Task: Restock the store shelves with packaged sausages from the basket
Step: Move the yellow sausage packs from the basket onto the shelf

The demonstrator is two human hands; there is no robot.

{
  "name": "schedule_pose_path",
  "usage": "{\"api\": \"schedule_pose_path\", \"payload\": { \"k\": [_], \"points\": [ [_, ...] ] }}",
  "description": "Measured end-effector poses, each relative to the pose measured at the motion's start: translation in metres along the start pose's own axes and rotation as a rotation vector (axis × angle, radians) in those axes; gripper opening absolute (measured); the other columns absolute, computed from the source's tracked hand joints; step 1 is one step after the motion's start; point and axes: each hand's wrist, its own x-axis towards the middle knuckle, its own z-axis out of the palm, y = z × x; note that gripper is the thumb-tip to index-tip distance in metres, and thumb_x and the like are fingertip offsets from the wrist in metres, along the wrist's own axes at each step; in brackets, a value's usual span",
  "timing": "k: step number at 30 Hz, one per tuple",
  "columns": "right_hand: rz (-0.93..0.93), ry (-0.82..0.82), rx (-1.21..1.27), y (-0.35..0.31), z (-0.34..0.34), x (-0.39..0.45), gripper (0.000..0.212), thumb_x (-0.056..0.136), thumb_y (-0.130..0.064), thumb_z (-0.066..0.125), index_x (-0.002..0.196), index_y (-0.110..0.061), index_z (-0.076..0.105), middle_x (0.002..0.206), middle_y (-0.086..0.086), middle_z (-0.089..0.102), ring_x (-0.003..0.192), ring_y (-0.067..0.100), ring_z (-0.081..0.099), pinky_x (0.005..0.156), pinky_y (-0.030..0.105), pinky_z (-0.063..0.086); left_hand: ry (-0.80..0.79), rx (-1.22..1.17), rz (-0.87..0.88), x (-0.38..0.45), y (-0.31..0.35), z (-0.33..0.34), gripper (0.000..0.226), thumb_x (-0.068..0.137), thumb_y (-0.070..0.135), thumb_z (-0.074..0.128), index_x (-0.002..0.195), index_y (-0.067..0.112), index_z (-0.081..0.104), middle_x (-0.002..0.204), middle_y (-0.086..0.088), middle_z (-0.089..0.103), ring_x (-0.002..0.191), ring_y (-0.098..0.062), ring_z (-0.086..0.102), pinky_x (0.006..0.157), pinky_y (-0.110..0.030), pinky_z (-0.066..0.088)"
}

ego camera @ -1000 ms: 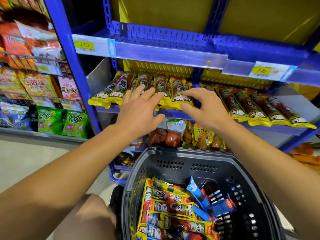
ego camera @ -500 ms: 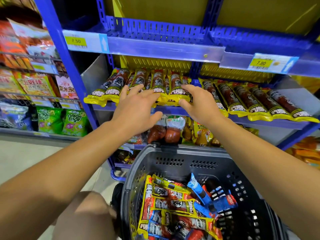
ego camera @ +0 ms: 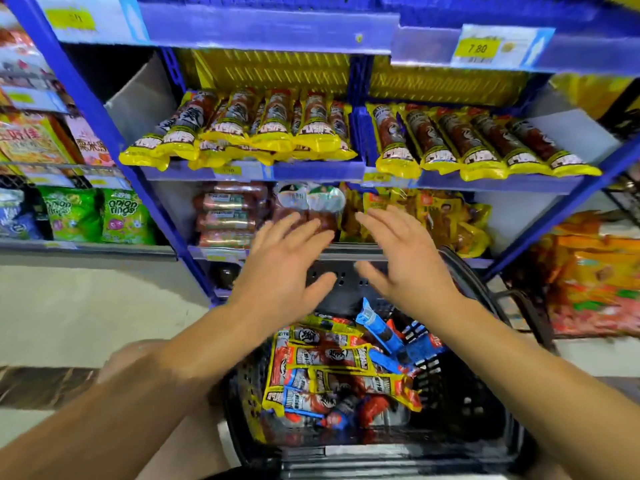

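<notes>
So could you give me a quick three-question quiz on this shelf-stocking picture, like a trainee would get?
1. True or false: the left hand holds a pack.
2. What reads on the price tag at upper right?
3. Where do blue packs lie? A) top shelf B) basket C) floor

Key: 1 false, both it and the right hand are empty, fingers spread; 2 7.80; 3 B.
</notes>
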Motion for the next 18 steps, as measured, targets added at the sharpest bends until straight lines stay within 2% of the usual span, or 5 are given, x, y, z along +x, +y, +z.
{"api": "schedule_pose_path", "payload": {
  "k": [3, 6, 10, 15, 18],
  "points": [
    [0.033, -0.145, -0.011, 0.018, 0.029, -0.041, 0.07, 0.09, -0.041, 0.065, 0.149, -0.017, 0.038, 0.152, 0.004, 0.04, 0.144, 0.03, 0.03, 0.12, 0.041, 0.02, -0.105, -0.037, -0.022, -0.015, 0.008, 0.04, 0.064, 0.087, 0.054, 0.048, 0.145, 0.026, 0.045, 0.155, 0.0, 0.038, 0.146, -0.026, 0.025, 0.121, -0.049, 0.014],
    [0.083, -0.298, -0.02, 0.039, 0.06, -0.072, 0.072, 0.092, -0.044, 0.06, 0.153, -0.019, 0.031, 0.155, 0.003, 0.036, 0.144, 0.026, 0.028, 0.121, 0.037, 0.015, -0.245, -0.03, -0.04, -0.023, 0.007, 0.076, 0.065, 0.093, 0.054, 0.048, 0.151, 0.03, 0.032, 0.161, 0.002, 0.025, 0.149, -0.022, 0.014, 0.121, -0.046, 0.011],
    [0.163, -0.454, -0.011, 0.061, 0.104, -0.101, 0.072, 0.092, -0.047, 0.057, 0.153, -0.02, 0.029, 0.153, 0.0, 0.037, 0.141, 0.023, 0.032, 0.118, 0.031, 0.02, -0.383, -0.01, -0.073, -0.032, 0.005, 0.114, 0.068, 0.094, 0.057, 0.044, 0.153, 0.033, 0.021, 0.163, 0.004, 0.015, 0.15, -0.02, 0.006, 0.122, -0.043, 0.003],
    [0.257, -0.63, 0.093, 0.074, 0.162, -0.116, 0.073, 0.09, -0.04, 0.061, 0.152, -0.017, 0.029, 0.151, 0.004, 0.04, 0.137, 0.026, 0.036, 0.114, 0.033, 0.03, -0.452, 0.077, -0.042, -0.047, -0.005, 0.144, 0.067, 0.09, 0.053, 0.051, 0.149, 0.023, 0.038, 0.155, -0.008, 0.036, 0.142, -0.031, 0.032, 0.116, -0.046, 0.024],
    [0.287, -0.687, 0.131, 0.077, 0.197, -0.115, 0.073, 0.089, -0.037, 0.064, 0.151, -0.017, 0.032, 0.15, 0.005, 0.042, 0.134, 0.031, 0.04, 0.109, 0.036, 0.036, -0.516, 0.049, -0.062, -0.051, -0.013, 0.158, 0.068, 0.09, 0.052, 0.053, 0.147, 0.019, 0.04, 0.153, -0.011, 0.04, 0.142, -0.034, 0.031, 0.116, -0.048, 0.024]
  ]
}}
